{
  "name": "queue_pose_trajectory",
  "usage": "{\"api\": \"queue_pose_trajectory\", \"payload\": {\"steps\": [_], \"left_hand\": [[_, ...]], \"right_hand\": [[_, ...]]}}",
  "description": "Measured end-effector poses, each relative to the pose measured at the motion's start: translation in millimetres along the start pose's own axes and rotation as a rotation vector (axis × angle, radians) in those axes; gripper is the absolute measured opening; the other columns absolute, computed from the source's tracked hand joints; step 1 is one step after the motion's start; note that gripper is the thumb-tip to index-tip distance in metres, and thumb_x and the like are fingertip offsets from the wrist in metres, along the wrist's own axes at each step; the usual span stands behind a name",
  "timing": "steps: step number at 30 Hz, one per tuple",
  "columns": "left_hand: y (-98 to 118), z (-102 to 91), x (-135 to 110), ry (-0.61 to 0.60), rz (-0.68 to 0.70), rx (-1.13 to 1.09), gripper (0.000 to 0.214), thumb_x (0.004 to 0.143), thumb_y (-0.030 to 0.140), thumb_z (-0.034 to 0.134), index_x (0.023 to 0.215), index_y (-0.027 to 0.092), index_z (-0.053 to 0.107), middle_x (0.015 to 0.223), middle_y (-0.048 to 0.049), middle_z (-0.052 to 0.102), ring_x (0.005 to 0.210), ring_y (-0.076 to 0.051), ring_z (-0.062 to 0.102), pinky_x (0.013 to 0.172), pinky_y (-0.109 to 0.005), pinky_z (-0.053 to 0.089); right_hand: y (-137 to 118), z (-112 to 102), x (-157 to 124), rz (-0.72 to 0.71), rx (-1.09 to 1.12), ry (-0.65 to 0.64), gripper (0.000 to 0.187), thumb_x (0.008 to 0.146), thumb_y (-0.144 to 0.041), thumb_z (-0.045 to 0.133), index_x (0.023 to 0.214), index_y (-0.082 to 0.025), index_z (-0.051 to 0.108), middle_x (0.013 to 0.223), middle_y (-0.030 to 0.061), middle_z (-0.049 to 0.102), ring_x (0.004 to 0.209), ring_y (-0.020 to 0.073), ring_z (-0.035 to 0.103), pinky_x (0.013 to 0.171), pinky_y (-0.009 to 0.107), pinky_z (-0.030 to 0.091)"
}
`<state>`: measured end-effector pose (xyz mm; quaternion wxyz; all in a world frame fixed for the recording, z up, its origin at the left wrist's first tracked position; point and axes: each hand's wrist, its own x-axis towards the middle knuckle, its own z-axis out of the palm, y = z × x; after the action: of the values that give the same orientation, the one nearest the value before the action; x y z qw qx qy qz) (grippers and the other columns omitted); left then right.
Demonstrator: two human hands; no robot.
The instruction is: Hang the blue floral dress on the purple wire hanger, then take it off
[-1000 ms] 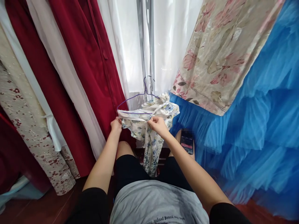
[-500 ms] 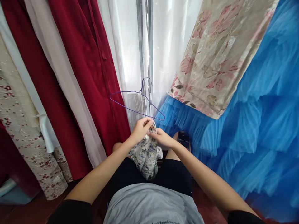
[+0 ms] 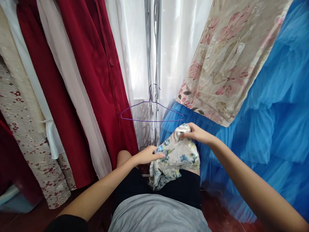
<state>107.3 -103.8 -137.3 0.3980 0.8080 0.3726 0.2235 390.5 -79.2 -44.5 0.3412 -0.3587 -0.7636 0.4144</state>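
Note:
A white floral cloth garment [image 3: 177,153], patterned in blue and yellow, is stretched between my hands above my lap. My left hand [image 3: 147,155] pinches its left edge, thumb on top. At the upper right corner my right hand [image 3: 195,132] grips the fabric. The garment's kind cannot be made out, as it is partly bunched and folded. Just above it hangs a bare purple wire hanger [image 3: 152,120] in front of the white curtain, touched by neither hand.
Dark red cloth [image 3: 96,80] and other long garments hang on the left. A beige floral cloth [image 3: 217,74] and ruffled blue tulle [image 3: 256,129] hang on the right. Behind the hanger are a white curtain [image 3: 135,58] and grey metal poles [image 3: 148,48]. A pale tub [image 3: 16,201] stands at lower left.
My hands have moved apart, the right one going right, and the bunched garment is now spread between them. The hanger has swung level. The phone on my thigh is now out of sight.

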Motion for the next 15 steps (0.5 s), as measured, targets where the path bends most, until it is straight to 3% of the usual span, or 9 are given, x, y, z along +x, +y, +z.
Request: {"api": "queue_pose_trajectory", "payload": {"steps": [5,8,11,15], "left_hand": [[-6.5,-15.7,-6.5,0.287,0.062,0.17,0.044,0.095,0.052,0.051,0.072,0.016,0.056,0.067,0.0027,0.046,0.065,-0.013,0.042,0.06,-0.024,0.032],[5.8,-21.0,-7.6,0.413,0.189,0.227,0.033,0.098,0.041,0.048,0.082,0.016,0.062,0.082,-0.0018,0.057,0.077,-0.016,0.051,0.071,-0.027,0.039],[15.5,-26.8,-8.4,0.498,0.271,0.156,0.029,0.098,0.038,0.05,0.091,0.015,0.066,0.095,-0.0057,0.062,0.087,-0.019,0.055,0.078,-0.028,0.041],[21.1,-38.6,-15.7,0.537,0.176,-0.013,0.036,0.097,0.047,0.052,0.091,0.014,0.066,0.076,-0.0007,0.057,0.07,-0.015,0.048,0.065,-0.025,0.038]], "right_hand": [[21.6,-53.1,40.9,-0.095,-0.028,0.382,0.015,0.061,-0.029,0.071,0.063,-0.015,0.066,0.059,-0.0017,0.058,0.059,0.0143,0.05,0.059,0.026,0.039],[34.0,-68.0,72.1,-0.145,-0.001,0.538,0.015,0.062,-0.031,0.067,0.06,-0.017,0.062,0.061,-0.0011,0.058,0.062,0.0151,0.049,0.062,0.027,0.041],[35.4,-64.9,104.9,-0.133,0.023,0.53,0.014,0.068,-0.032,0.064,0.067,-0.018,0.062,0.067,-0.0007,0.06,0.069,0.0167,0.052,0.071,0.029,0.045],[24.4,-42.4,144.9,-0.096,0.018,0.448,0.012,0.07,-0.029,0.068,0.072,-0.019,0.063,0.069,-0.0011,0.059,0.071,0.0174,0.051,0.077,0.031,0.046]]}}
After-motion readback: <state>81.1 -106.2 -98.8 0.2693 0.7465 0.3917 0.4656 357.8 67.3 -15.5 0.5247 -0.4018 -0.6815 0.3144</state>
